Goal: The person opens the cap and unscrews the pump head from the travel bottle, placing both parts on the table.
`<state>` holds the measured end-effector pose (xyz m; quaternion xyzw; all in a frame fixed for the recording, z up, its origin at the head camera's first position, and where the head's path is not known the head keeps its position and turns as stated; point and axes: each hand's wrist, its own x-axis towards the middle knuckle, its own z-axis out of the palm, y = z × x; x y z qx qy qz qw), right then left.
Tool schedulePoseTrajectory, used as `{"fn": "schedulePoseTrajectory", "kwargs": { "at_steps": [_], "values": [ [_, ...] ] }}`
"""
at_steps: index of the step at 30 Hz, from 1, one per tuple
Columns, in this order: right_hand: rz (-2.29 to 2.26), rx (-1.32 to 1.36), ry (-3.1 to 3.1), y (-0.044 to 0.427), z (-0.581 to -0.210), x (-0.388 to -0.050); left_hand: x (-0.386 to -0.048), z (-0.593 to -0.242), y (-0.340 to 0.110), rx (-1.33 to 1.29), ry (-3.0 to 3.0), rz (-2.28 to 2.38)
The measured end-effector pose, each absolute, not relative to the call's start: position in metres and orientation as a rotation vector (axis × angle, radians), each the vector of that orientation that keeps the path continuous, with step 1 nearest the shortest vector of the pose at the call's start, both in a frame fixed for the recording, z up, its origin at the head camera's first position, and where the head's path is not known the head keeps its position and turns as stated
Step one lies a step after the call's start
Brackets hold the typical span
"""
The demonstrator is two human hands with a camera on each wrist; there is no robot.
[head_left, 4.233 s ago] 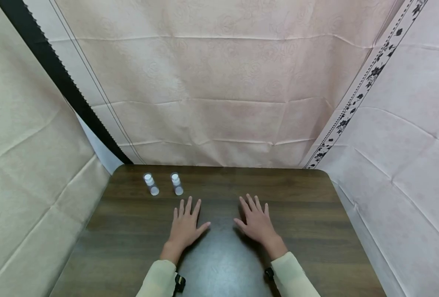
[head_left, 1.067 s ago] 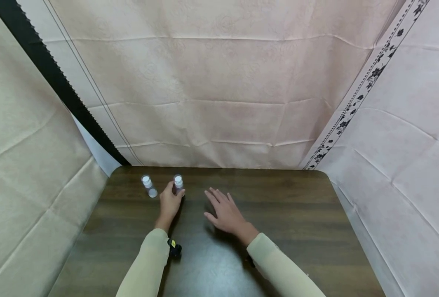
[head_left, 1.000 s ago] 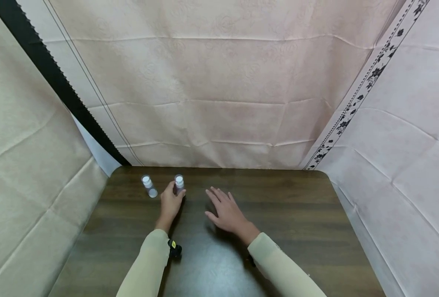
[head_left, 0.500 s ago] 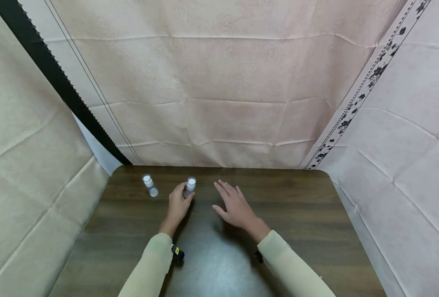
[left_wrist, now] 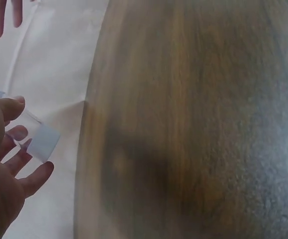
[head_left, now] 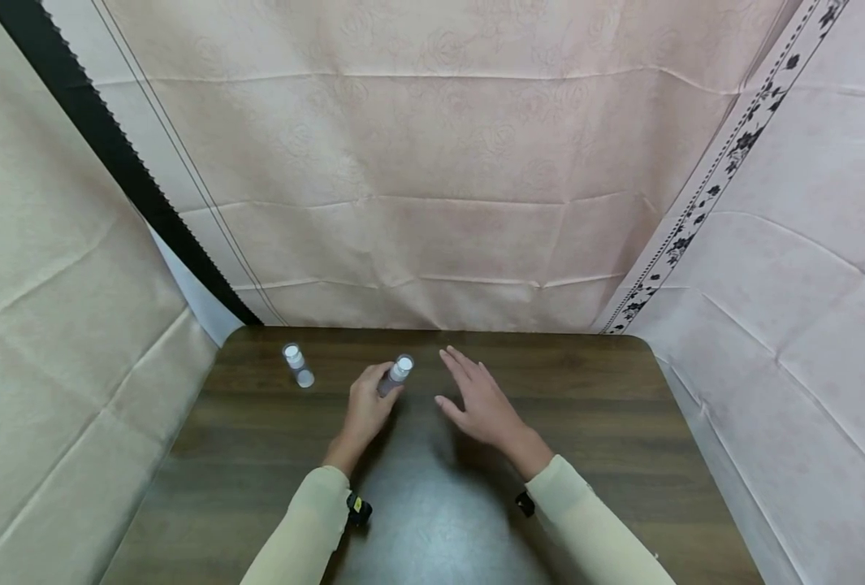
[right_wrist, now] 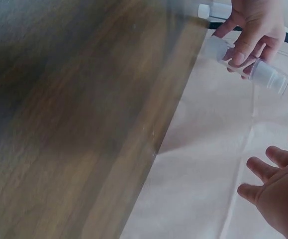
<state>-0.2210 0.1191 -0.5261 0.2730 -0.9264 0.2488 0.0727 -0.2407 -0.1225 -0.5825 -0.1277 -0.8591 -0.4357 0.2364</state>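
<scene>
My left hand (head_left: 362, 413) grips a small clear bottle (head_left: 400, 370) with a white top, held tilted above the table. In the right wrist view a transparent cover shows over the white end of this bottle (right_wrist: 269, 77), and thumb and fingers close round its middle. The left wrist view shows the left thumb and curled fingers about the bottle (left_wrist: 44, 143). My right hand (head_left: 486, 413) hovers to the right of it, fingers extended and thumb apart, holding nothing. A second, similar bottle (head_left: 298, 366) stands at the table's back left, apart from both hands.
The brown wooden table (head_left: 586, 455) has rounded back corners. A pale cloth (head_left: 432, 203) hangs behind it, with more cloth at the left and right sides. Both forearms reach in from the front edge, each with a dark wrist device.
Earlier, both bottles stood at the back left and both hands lay flat. The left hand has since gripped the right-hand bottle, lifted it and carried it rightward, tilting it. The right hand moved too.
</scene>
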Motion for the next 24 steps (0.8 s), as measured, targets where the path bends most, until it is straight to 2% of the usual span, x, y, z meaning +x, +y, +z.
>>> {"fn": "schedulePoseTrajectory", "kwargs": {
  "at_steps": [24],
  "values": [
    [1.227, 0.612, -2.730, 0.148, -0.528, -0.215, -0.219, -0.553, -0.081, -0.561, -2.554, -0.714]
  ]
}}
